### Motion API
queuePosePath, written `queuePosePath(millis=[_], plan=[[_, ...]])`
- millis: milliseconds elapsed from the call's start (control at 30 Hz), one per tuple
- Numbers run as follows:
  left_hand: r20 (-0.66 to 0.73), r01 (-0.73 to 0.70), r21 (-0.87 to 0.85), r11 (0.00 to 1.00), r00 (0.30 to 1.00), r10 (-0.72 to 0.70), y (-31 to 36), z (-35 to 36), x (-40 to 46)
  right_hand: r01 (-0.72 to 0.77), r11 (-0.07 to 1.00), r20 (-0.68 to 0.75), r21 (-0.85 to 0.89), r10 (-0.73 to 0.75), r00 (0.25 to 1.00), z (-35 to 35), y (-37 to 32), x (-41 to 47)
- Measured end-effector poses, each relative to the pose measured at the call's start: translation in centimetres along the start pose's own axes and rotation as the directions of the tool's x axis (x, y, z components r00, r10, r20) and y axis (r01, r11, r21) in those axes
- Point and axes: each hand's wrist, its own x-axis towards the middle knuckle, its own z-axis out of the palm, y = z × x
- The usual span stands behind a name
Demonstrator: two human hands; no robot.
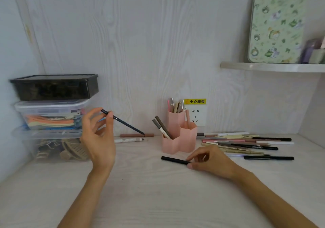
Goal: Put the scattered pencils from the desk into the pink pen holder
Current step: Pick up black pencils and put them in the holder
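Observation:
The pink pen holder (181, 138) stands on the desk near the back wall, with several pencils upright or leaning in its compartments. My left hand (98, 136) is raised to its left and pinches a thin dark pencil (126, 124) by the upper end, tip slanting down to the right. My right hand (209, 161) rests on the desk in front of the holder, fingertips closed on the right end of a black pencil (174, 160) that lies flat. Several scattered pencils (246, 143) lie right of the holder. A brown pencil (137, 135) and a white pencil (128, 140) lie left.
Stacked plastic storage boxes (52, 115) fill the desk's left corner. A wall socket (197, 116) with a yellow warning label sits just behind the holder. A shelf (272, 67) at upper right carries a floral tin and small boxes.

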Motion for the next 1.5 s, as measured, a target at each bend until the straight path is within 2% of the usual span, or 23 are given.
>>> queuePosePath(millis=[100, 233, 400, 500, 633, 733, 833, 867, 900, 967, 1000, 1033, 1067, 1133, 1200, 1233, 1300, 1367, 1433, 1500], plan=[[-0.044, -0.069, -0.092, 0.993, 0.997, 0.066, 2.4, 2.5, 0.9, -0.039, 0.999, -0.072, 0.006, 0.039, 0.997, -0.5, 1.1, 0.1], [0.016, -0.066, -0.176, 0.982, 0.997, 0.070, 4.9, 7.9, 2.4, -0.050, 0.998, -0.143, -0.045, 0.043, 0.989, -0.5, 2.0, 0.5], [0.251, -0.113, 0.050, 0.992, 0.963, 0.097, 3.5, 12.9, 1.5, -0.018, 0.997, -0.140, -0.073, 0.007, 0.990, -0.3, 2.8, 0.6], [0.408, -0.181, 0.234, 0.955, 0.910, 0.073, 1.5, 13.5, 0.5, -0.011, 0.996, -0.137, -0.085, -0.001, 0.991, -0.3, 3.2, 0.8], [0.600, -0.331, 0.466, 0.820, 0.800, -0.019, -0.4, 13.1, -0.5, 0.001, 0.993, -0.130, -0.116, -0.016, 0.991, -0.2, 3.3, 0.9], [0.692, -0.421, 0.506, 0.753, 0.720, -0.062, -1.0, 12.7, -0.8, 0.000, 0.995, -0.115, -0.104, -0.012, 0.993, -0.4, 3.2, 0.8], [0.764, -0.473, 0.446, 0.760, 0.643, -0.048, -0.6, 11.8, 0.0, 0.001, 0.993, -0.079, -0.117, -0.010, 0.997, -0.6, 2.9, 0.6], [0.769, -0.485, 0.409, 0.773, 0.639, -0.006, -0.5, 11.2, 0.3, 0.005, 0.991, -0.065, -0.131, -0.014, 0.998, -0.8, 2.9, 0.6], [0.745, -0.486, 0.395, 0.780, 0.666, 0.038, -0.5, 10.2, 0.3, 0.007, 0.989, -0.052, -0.148, -0.015, 0.999, -0.9, 2.9, 0.5], [0.582, -0.400, 0.460, 0.792, 0.810, 0.071, -1.2, 7.4, 0.0, -0.002, 0.983, -0.041, -0.186, -0.006, 0.999, -1.1, 2.8, 0.3], [0.486, -0.320, 0.530, 0.786, 0.873, 0.027, -1.9, 5.8, -0.2, -0.011, 0.980, -0.041, -0.200, 0.003, 0.999, -1.1, 2.7, 0.3], [0.432, -0.240, 0.609, 0.756, 0.900, -0.063, -2.7, 4.3, -0.5, -0.024, 0.978, -0.044, -0.209, 0.015, 0.999, -1.1, 2.7, 0.3], [0.424, -0.181, 0.700, 0.691, 0.884, -0.198, -3.7, 2.8, -1.0, -0.038, 0.976, -0.046, -0.217, 0.028, 0.999, -1.2, 2.7, 0.3], [0.441, -0.178, 0.851, 0.493, 0.753, -0.488, -5.5, 0.6, -1.9, -0.064, 0.971, -0.044, -0.230, 0.055, 0.998, -1.3, 2.6, 0.2], [0.427, -0.248, 0.901, 0.356, 0.652, -0.626, -6.3, -0.5, -2.5, -0.082, 0.970, -0.038, -0.229, 0.076, 0.996, -1.4, 2.5, 0.2], [0.424, -0.256, 0.904, 0.342, 0.645, -0.636, -6.3, -0.6, -2.7, -0.084, 0.971, -0.036, -0.224, 0.078, 0.996, -1.4, 2.5, 0.1], [0.453, -0.289, 0.889, 0.356, 0.674, -0.583, -6.1, -0.7, -2.5, -0.076, 0.976, -0.036, -0.203, 0.070, 0.997, -1.5, 2.3, 0.1], [0.513, -0.349, 0.855, 0.384, 0.673, -0.532, -5.6, -0.6, -2.4, -0.076, 0.992, -0.052, -0.103, 0.071, 0.996, -1.7, 2.1, 0.1], [0.558, -0.355, 0.824, 0.442, 0.648, -0.519, -5.0, -1.2, -2.5, -0.075, 0.996, -0.085, 0.050, 0.079, 0.993, -2.0, 1.6, 0.2], [0.571, -0.275, 0.796, 0.539, 0.635, -0.520, -4.8, -1.7, -2.9, -0.069, 0.982, -0.141, 0.175, 0.094, 0.985, -2.4, 1.1, 0.0]])
